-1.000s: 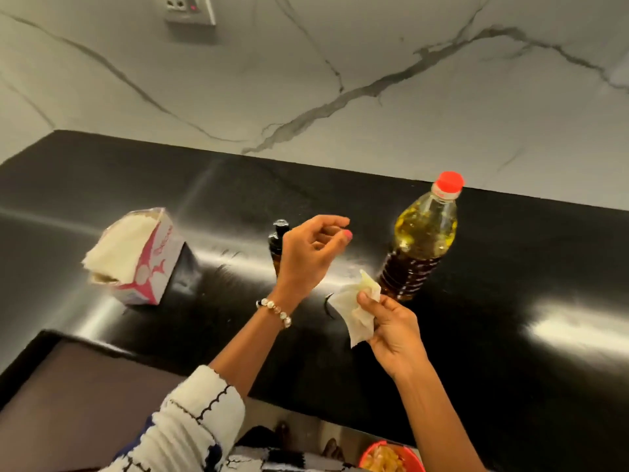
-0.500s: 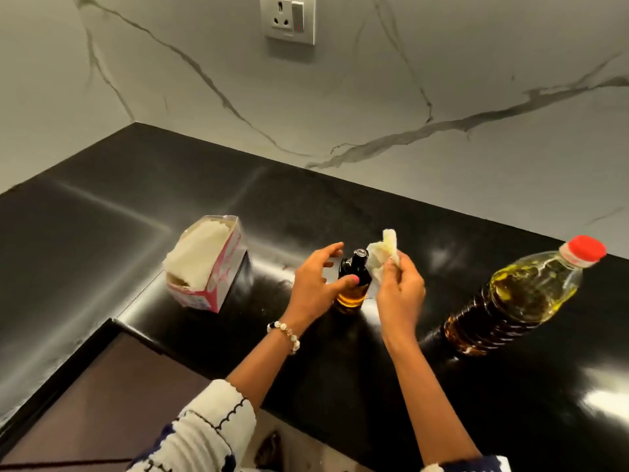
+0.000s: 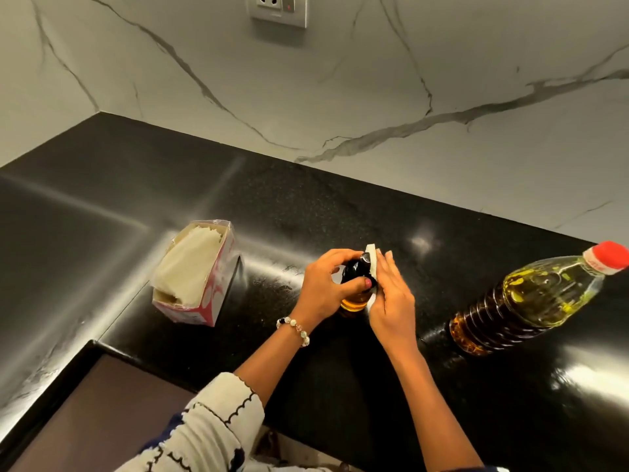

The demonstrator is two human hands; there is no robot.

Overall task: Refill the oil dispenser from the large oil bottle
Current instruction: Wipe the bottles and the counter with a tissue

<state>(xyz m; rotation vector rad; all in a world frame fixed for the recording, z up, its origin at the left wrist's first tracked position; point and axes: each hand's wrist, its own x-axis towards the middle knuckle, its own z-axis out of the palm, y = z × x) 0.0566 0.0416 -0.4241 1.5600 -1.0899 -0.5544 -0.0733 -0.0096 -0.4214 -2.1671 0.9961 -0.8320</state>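
A: Specify the position of the small dark-capped glass oil dispenser (image 3: 355, 287).

B: It stands upright on the polished black stone counter (image 3: 340, 206), long axis vertical, directly in front of the person and between both hands. The left hand (image 3: 325, 284) is curled round its black top, thumb across the front. The right hand (image 3: 391, 298) lies against its right side, fingers fairly straight, pressing a folded white paper tissue (image 3: 371, 253) onto the dispenser.

A: And the source container?

B: The large clear plastic oil bottle with the red cap (image 3: 531, 298) stands to the right, well apart from the dispenser, cap on. It appears tilted in this wide-angle view; probably lens effect. The right hand is nearer to it.

A: Governing relation for the next move?

B: In my judgement, the bottle lies rightward of the present grip, so the right hand must release the tissue before it can reach across. The dispenser top appears fitted.

A: Item count?

B: One dispenser, one oil bottle, one tissue in hand, one red-and-white open tissue box (image 3: 194, 277) at left, one wall socket (image 3: 277, 10), two hands.
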